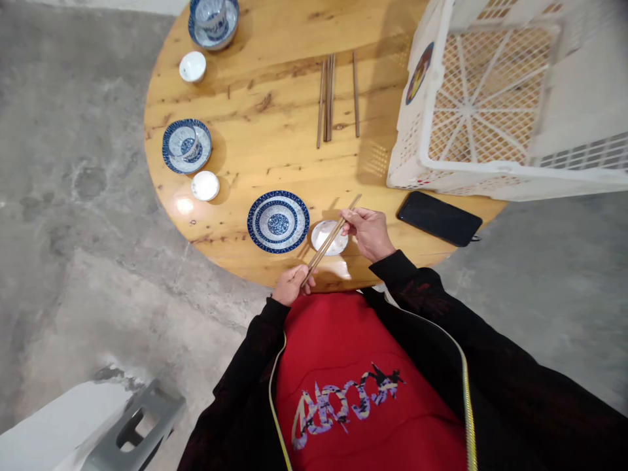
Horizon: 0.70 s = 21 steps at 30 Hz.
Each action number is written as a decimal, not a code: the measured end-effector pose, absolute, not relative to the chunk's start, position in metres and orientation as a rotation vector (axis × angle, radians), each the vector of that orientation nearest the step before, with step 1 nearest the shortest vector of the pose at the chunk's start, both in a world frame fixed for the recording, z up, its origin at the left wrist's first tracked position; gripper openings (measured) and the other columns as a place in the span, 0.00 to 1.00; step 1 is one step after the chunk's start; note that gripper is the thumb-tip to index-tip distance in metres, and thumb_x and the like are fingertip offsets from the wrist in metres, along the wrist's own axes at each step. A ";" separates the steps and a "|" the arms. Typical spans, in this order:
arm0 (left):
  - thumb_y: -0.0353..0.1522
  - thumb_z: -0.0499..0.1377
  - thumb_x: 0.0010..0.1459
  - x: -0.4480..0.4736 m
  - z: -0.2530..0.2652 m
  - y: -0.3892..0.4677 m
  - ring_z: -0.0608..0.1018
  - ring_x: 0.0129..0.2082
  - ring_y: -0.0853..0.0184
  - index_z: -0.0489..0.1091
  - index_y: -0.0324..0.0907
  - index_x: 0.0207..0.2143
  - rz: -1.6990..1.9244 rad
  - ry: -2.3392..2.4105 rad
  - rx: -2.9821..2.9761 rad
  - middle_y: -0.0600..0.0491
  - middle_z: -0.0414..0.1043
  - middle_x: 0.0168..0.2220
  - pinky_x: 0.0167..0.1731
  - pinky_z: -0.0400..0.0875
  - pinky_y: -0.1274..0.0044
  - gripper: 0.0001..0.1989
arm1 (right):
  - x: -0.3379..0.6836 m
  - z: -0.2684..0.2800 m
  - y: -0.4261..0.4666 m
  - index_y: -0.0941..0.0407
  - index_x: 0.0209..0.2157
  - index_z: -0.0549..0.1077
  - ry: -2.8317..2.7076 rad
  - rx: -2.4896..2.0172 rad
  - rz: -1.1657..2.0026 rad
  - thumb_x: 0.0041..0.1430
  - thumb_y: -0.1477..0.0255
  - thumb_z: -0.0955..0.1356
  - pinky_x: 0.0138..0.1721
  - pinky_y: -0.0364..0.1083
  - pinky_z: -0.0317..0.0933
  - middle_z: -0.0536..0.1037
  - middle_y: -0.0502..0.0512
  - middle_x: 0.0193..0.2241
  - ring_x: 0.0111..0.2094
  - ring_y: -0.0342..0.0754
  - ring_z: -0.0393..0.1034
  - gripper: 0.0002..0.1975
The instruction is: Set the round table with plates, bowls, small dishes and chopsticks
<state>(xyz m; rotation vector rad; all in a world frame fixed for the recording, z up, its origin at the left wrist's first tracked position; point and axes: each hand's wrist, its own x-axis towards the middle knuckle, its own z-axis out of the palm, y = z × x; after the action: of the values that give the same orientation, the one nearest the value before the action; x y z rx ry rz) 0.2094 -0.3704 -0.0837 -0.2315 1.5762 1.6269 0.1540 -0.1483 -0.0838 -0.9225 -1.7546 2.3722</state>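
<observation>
A pair of wooden chopsticks (324, 246) slants across the front of the table, held at both ends. My left hand (293, 284) is closed on the lower end, close to the table's edge. Near the upper end, my right hand (369, 231) pinches the same pair between thumb and fingers. Beneath the chopsticks sits a small white bowl (338, 244), partly covered by them and my right fingers. Just left of it lies a blue-and-white patterned plate (278, 222).
A white plastic crate (412, 154) stands at the right, with a black phone (439, 218) before it. More chopsticks (328, 98) lie mid-table. Along the left edge are patterned plates (169, 147) with glasses or bowls, and white cups (205, 186). A grey stool (142, 425) stands lower left.
</observation>
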 end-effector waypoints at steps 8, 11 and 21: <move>0.53 0.59 0.59 0.220 -0.097 -0.370 0.69 0.19 0.74 0.72 0.38 0.33 1.601 1.688 -0.103 0.55 0.70 0.24 0.24 0.64 0.79 0.25 | 0.142 -0.091 -0.141 0.58 0.20 0.71 -1.789 -1.008 2.469 0.46 0.69 0.80 0.20 0.37 0.64 0.70 0.47 0.16 0.18 0.38 0.64 0.16; 0.50 0.59 0.61 0.221 -0.103 -0.363 0.70 0.20 0.74 0.71 0.39 0.33 1.592 1.692 -0.087 0.56 0.70 0.25 0.24 0.65 0.79 0.22 | 0.133 -0.094 -0.138 0.57 0.19 0.69 -1.873 -1.049 2.403 0.49 0.74 0.78 0.19 0.37 0.59 0.69 0.47 0.15 0.17 0.38 0.61 0.15; 0.46 0.59 0.63 0.221 -0.117 -0.354 0.72 0.22 0.73 0.71 0.38 0.34 1.624 1.643 -0.138 0.55 0.71 0.26 0.26 0.66 0.79 0.18 | 0.113 -0.102 -0.125 0.57 0.14 0.65 -2.286 -0.708 2.179 0.53 0.80 0.72 0.26 0.42 0.53 0.63 0.45 0.14 0.20 0.39 0.56 0.18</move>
<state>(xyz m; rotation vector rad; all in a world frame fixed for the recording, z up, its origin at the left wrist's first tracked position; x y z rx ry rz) 0.2213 -0.3537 -0.1167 -0.1376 1.6432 1.6238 0.1132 -0.1246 -0.1024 -0.7080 -2.2861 2.1788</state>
